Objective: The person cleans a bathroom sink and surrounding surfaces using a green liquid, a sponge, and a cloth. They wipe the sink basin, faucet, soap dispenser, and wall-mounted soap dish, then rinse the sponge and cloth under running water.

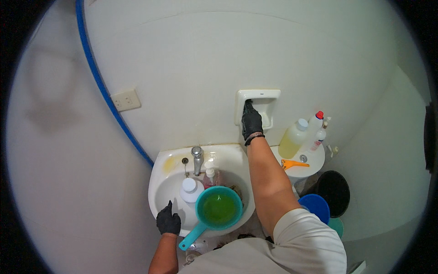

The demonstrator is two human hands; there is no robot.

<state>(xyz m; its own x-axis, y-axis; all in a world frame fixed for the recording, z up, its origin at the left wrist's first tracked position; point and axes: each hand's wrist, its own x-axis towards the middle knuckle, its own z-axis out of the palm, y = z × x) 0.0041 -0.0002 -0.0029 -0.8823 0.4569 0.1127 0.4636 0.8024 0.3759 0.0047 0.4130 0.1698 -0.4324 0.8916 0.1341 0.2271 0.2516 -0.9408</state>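
Note:
My right hand (252, 121), in a black glove, reaches up into the white recessed soap dish (267, 119) on the wall. Its fingers are bunched against the dish's left inner side, and a dark thing at their tips is too small to name. Down at the left front rim of the white sink (160, 192), my left hand (169, 222), also gloved in black, rests with a finger stretched out and holds nothing. A teal dipper (219, 208) of greenish liquid sits on the sink's front, its handle toward me. Behind it stand a white bottle (191, 191) and a pump bottle of pink liquid (211, 178).
A metal faucet (197, 160) rises at the sink's back. Right of my arm, a toilet tank lid (315, 170) bears a jug of yellow liquid (293, 138), other bottles and an orange-handled tool (294, 164). Black (334, 194) and blue buckets (318, 208) stand below. A blue hose (98, 75) runs along the left wall.

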